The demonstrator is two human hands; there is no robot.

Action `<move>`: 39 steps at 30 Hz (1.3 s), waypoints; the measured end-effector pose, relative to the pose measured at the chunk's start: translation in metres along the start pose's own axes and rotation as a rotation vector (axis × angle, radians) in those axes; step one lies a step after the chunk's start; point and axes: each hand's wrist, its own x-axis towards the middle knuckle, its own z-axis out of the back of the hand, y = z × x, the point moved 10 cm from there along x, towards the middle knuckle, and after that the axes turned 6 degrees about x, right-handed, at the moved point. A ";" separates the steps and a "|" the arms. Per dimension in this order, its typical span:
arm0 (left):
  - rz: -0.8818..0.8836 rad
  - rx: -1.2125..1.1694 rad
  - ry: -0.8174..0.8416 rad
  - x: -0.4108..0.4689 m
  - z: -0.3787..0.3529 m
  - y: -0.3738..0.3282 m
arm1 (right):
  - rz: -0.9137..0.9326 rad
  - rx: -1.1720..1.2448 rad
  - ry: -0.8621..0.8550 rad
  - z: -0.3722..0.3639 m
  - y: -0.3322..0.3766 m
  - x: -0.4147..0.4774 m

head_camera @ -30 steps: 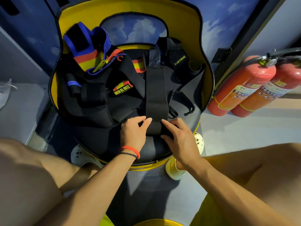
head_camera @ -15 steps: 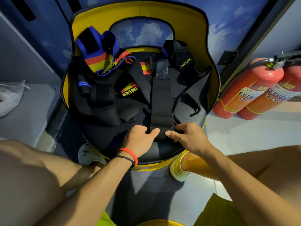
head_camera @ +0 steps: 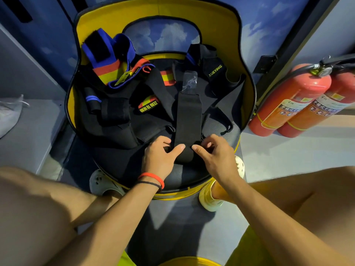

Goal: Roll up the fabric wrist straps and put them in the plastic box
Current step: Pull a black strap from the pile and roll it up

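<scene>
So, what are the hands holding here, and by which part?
The left hand and right hand both pinch the long black fabric strap at its near end.

We record a cloud-printed blue wall (head_camera: 269, 25), a pale grey floor (head_camera: 288, 156), a yellow-backed chair (head_camera: 221, 27), and two red fire extinguishers (head_camera: 292, 104) at right.

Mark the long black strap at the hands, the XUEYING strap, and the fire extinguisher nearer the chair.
black strap (head_camera: 189, 116), head view, flat middle of its length.
XUEYING strap (head_camera: 215, 71), head view, yellow lettering.
fire extinguisher (head_camera: 299, 89), head view, red cylinder body.
</scene>
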 end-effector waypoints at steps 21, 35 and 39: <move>-0.003 -0.082 0.243 0.014 -0.016 -0.013 | 0.025 -0.134 0.311 -0.010 0.005 0.026; 0.127 0.025 0.285 -0.006 -0.009 0.014 | -0.219 0.002 0.335 -0.006 -0.010 0.006; -0.011 -0.055 0.127 -0.015 -0.005 0.002 | -0.301 0.071 0.330 -0.010 -0.017 0.010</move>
